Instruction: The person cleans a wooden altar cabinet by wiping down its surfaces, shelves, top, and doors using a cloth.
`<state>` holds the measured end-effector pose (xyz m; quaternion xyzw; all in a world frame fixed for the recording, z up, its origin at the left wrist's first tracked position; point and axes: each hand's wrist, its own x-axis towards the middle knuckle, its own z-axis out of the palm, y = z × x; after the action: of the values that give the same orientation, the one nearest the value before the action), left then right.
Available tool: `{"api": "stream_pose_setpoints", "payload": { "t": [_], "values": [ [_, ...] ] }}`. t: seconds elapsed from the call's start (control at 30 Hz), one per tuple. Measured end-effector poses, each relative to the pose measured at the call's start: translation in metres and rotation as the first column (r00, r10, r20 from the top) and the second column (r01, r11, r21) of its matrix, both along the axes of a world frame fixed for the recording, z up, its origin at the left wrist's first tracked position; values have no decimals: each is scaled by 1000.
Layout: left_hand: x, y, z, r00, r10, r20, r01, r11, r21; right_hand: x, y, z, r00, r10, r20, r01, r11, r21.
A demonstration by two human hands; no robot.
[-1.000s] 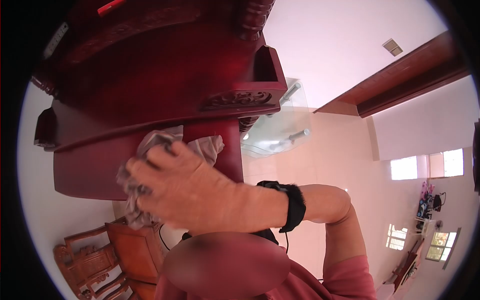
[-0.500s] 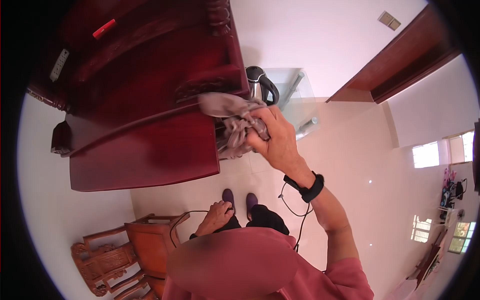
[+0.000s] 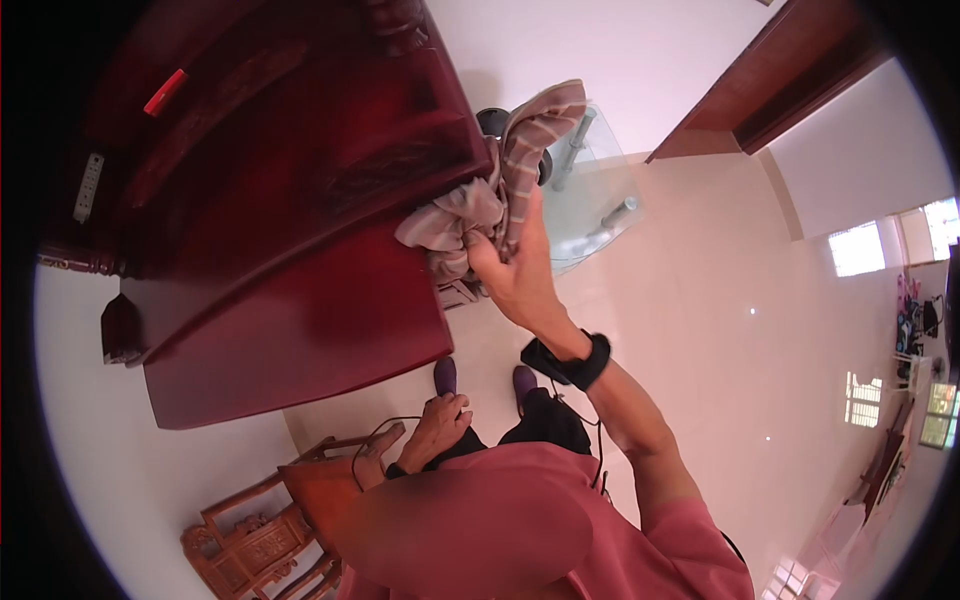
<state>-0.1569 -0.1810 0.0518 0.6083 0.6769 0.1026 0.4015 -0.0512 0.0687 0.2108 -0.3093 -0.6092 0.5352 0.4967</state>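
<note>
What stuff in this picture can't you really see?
Head view:
- Kettle: mostly hidden behind the striped cloth and the dark red cabinet.
- Right hand: fingertips buried in the cloth.
- Left hand: whether it grips the black cable is too small to tell.
- Wooden chair: cut off by the edge.

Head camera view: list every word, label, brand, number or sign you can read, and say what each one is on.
No text can be read in this view.
Red object on top of the dark red cabinet: any print is too small to tell.
White power strip: no readable marking.
Striped cloth in the right hand: stripes only, no label visible.
Black wristband: blank.
</note>
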Motion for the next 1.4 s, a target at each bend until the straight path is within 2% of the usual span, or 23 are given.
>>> {"api": "stream_pose_setpoints", "payload": {
  "t": [0.07, 0.2, 0.23, 0.3, 0.33, 0.37, 0.4, 0.5, 0.6, 0.67, 0.8, 0.87, 0.9, 0.97, 1.03, 1.1, 1.13, 1.17, 1.23, 1.3, 1.33, 1.37, 1.4],
  "values": [
    [-13, 4, -2, 1000, 3, 23, -4, 1000, 30, -15, 7, -34, 972, -212, 101, 149, 889, 433],
    [-47, 1, 6, 999, 21, 49, -25, 996, 85, -23, -13, -78, 969, -203, 140, 166, 957, 239],
    [-52, 3, 9, 995, 30, 98, -41, 993, 112, -22, -17, -106, 966, -209, 149, 169, 955, 244],
    [-61, 5, 12, 991, 16, 134, -33, 992, 125, -15, -25, -184, 775, -465, 428, 262, 853, 452],
    [-64, 7, 13, 988, 30, 150, -35, 999, 34, -12, -30, -199, 770, -474, 428, 268, 848, 457],
    [-66, 10, 14, 985, 48, 163, -40, 998, -55, -8, -35, -209, 902, -251, 351, 286, 957, -51],
    [-67, 13, 17, 985, 47, 165, -39, 998, -49, -4, -40, -213, 985, -83, 151, 152, 830, -536],
    [-63, 15, 46, 976, 41, 214, -35, 999, -31, 2, -65, -210, 979, -156, 130, 202, 802, -562],
    [-54, 15, 83, 949, -60, 309, -4, 980, 201, 15, -91, -151, 982, -153, 113, 189, 753, -630],
    [-47, 20, 130, 929, -64, 364, 1, 985, 170, 32, -107, -111, 986, -102, 132, 164, 736, -656],
    [-40, 29, 211, 853, -103, 512, 72, 994, 79, 46, -128, -44, 959, -281, -24, 199, 734, -649],
    [-42, 30, 230, 851, -145, 505, 70, 984, 165, 50, -131, -23, 934, -346, -83, 217, 738, -639],
    [-43, 30, 240, 847, -187, 498, 77, 969, 234, 51, -131, -8, 960, -277, 42, 268, 862, -431],
    [-48, 31, 269, 878, -145, 456, 43, 973, 227, 49, -131, 20, 959, -235, 159, 263, 947, -186],
    [-49, 33, 278, 907, -103, 408, 12, 975, 220, 36, -131, 47, 976, -103, -194, 74, 985, -153],
    [-49, 34, 277, 825, 31, 564, -343, 821, 456, 8, -126, 72, 951, 68, -301, -65, 998, 19],
    [-46, 38, 286, 706, 45, 707, -447, 802, 395, 1, -118, 76, 981, 154, -118, -126, 969, 213],
    [-46, 40, 296, 717, 43, 696, -447, 794, 412, -7, -109, 81, 978, 192, 79, -208, 898, 387],
    [-50, 43, 312, 485, 193, 853, -664, 716, 215, -34, -92, 102, 942, 317, 111, -335, 855, 396],
    [-82, 43, 312, 671, 257, 696, -621, 706, 339, -49, -77, 121, 890, 430, 150, -453, 799, 395],
    [-100, 42, 313, 952, 293, 91, -276, 690, 669, -53, -71, 129, 879, 400, 258, -476, 743, 470],
    [-111, 44, 315, 767, 333, -549, 194, 694, 693, -55, -64, 135, 862, 356, 361, -504, 678, 535],
    [-116, 57, 323, 916, 399, -44, -240, 631, 738, -57, -58, 140, 861, 326, 391, -501, 680, 535]
  ]
}}
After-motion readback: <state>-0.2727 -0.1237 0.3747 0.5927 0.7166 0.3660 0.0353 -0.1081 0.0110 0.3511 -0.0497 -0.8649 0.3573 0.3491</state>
